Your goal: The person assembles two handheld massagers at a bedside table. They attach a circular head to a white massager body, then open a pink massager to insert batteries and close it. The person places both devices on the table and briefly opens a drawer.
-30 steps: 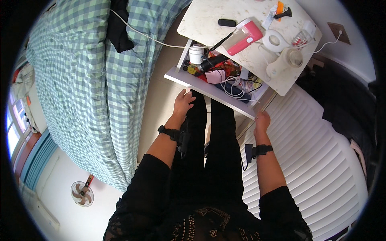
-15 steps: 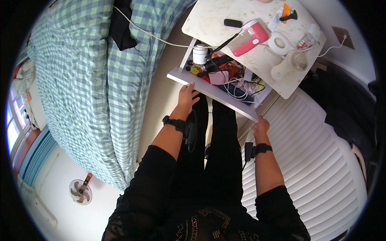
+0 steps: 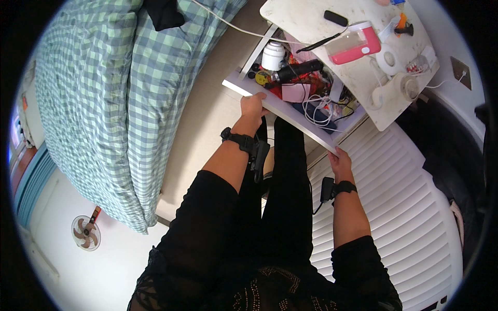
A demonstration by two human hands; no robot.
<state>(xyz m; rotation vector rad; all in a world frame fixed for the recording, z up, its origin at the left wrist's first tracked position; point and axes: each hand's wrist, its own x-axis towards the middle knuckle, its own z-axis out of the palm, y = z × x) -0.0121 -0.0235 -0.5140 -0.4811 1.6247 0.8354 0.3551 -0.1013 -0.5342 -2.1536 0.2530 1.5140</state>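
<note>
An open drawer (image 3: 288, 116) juts out below the white tabletop. My left hand (image 3: 252, 107) grips the left part of its front panel, thumb over the top edge and fingers underneath or behind. At the panel's right end my right hand (image 3: 341, 161) holds the corner, its fingers partly hidden. Inside the drawer lie a white bottle (image 3: 273, 56), a black cylinder (image 3: 301, 70), a yellow round item (image 3: 262, 78), a pink piece (image 3: 295, 93), a coiled white cable (image 3: 317, 111) and several small jumbled things.
On the stained tabletop (image 3: 301, 15) are a pink clear-bodied device (image 3: 355, 44), a black remote-like object (image 3: 335, 18) and a white handled appliance (image 3: 394, 92). A bed with a checked cover (image 3: 104, 103) stands left, a white slatted door (image 3: 384, 197) right. A white cord (image 3: 233, 27) crosses to the drawer.
The drawer has come further out, showing more of its contents, with both hands still on its front. My left hand's fingers have closed more around the edge. The view has shifted.
</note>
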